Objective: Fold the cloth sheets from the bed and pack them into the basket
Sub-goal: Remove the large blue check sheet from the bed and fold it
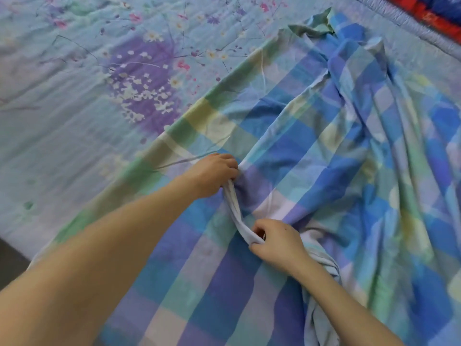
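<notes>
Checked sheet point(311, 151) spread rumpled on the floral bed cover point(87, 83), long axis running from near-left to far-right, far corner bunched. Left hand point(214, 171) fingers curled, clamped on a raised fold of the sheet. Right hand point(277, 242) pinches the same fold's near end; the ridge spans between both sets of fingers.

One checked sheet point(311, 151) lies on one flowered bedspread point(82, 78); two hands point(214, 171) point(277, 242) are on the sheet; one red-and-blue cloth point(434, 11) lies beyond it.
</notes>
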`<state>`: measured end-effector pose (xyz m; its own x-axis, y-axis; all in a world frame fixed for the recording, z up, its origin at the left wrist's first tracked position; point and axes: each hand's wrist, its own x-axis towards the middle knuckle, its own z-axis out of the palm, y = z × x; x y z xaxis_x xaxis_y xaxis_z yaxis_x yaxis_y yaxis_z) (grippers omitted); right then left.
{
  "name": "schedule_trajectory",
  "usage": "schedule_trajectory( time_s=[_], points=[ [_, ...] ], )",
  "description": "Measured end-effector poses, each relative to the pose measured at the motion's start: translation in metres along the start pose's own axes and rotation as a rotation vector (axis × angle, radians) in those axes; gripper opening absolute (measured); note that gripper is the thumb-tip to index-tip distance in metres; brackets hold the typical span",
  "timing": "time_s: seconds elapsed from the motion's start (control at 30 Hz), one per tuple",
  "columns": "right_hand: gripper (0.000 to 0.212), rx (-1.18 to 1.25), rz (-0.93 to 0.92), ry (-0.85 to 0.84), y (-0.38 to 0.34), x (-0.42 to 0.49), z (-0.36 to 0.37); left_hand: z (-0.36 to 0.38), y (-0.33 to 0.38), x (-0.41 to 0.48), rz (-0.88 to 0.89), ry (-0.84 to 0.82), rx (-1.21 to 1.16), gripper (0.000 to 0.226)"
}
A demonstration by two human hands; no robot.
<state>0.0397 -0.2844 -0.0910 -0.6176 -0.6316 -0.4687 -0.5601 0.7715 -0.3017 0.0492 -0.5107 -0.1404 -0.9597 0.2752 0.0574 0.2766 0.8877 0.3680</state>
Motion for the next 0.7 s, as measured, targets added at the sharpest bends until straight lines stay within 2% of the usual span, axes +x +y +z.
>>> schedule_trajectory(
  time_s=[0.07,0.13,0.2,0.27,0.33,0.4,0.47,0.57,0.63,0.7],
  points=[
    [0.023,0.030,-0.023,-0.033,0.009,-0.010,-0.006,-0.010,0.005,-0.002,-0.006,0.014,-0.074,0.018],
    [0.024,0.015,-0.020,-0.012,0.016,-0.022,-0.015,-0.027,0.015,-0.007,-0.148,0.166,-0.214,0.022],
    [0.027,-0.055,0.005,0.108,0.021,-0.038,-0.031,-0.055,0.027,-0.013,-0.380,0.417,-0.437,0.022],
    [0.030,0.004,0.062,0.294,0.025,-0.055,-0.049,-0.081,0.037,-0.019,-0.546,0.579,-0.575,0.015],
    [0.030,0.177,0.119,0.458,0.033,-0.072,-0.065,-0.101,0.043,-0.026,-0.628,0.634,-0.709,0.010],
    [0.033,0.324,0.115,0.532,0.037,-0.086,-0.075,-0.120,0.046,-0.035,-0.638,0.576,-0.822,0.017],
    [0.036,0.399,0.097,0.554,0.035,-0.094,-0.074,-0.139,0.047,-0.047,-0.578,0.400,-0.765,0.024],
    [0.045,0.426,0.110,0.607,0.022,-0.102,-0.064,-0.163,0.041,-0.070,-0.515,0.189,-0.631,0.022],
    [0.047,0.365,0.084,0.681,0.008,-0.113,-0.056,-0.174,0.041,-0.084,-0.453,0.225,-0.416,0.038],
    [0.033,0.243,-0.030,0.794,-0.008,-0.124,-0.046,-0.184,0.045,-0.093,-0.327,0.404,-0.172,0.036]
  ],
)
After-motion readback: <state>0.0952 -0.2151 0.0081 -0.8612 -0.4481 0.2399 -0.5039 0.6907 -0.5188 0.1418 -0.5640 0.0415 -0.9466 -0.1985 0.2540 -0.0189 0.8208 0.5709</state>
